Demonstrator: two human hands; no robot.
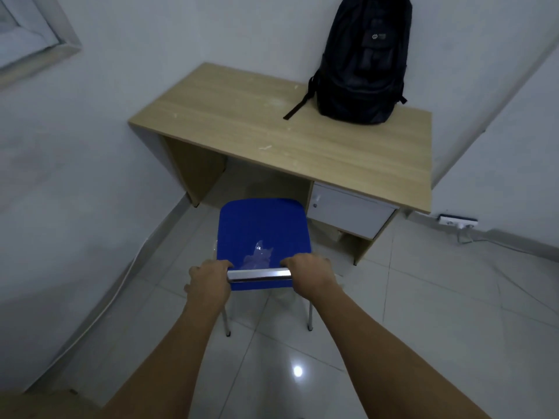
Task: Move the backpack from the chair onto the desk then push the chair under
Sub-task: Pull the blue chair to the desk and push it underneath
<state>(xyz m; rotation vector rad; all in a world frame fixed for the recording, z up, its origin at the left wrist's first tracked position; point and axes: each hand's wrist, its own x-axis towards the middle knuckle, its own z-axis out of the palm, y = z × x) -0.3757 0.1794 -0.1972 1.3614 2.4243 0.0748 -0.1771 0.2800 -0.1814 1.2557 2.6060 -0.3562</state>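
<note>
A black backpack [364, 60] stands upright at the back right of the light wooden desk [242, 122], leaning against the white wall. A blue plastic chair [263, 228] with metal legs stands on the tiled floor in front of the desk's open knee space, its front edge just short of the desk. My left hand [208, 279] grips the left end of the chrome bar on the chair's backrest top. My right hand [311, 275] grips the right end of the same bar.
A white drawer unit [351, 211] hangs under the desk's right side, close to the chair's right edge. The desk's left side panel [193, 170] bounds the knee space. A power strip [458, 221] lies by the right wall. White walls close in on the left and behind.
</note>
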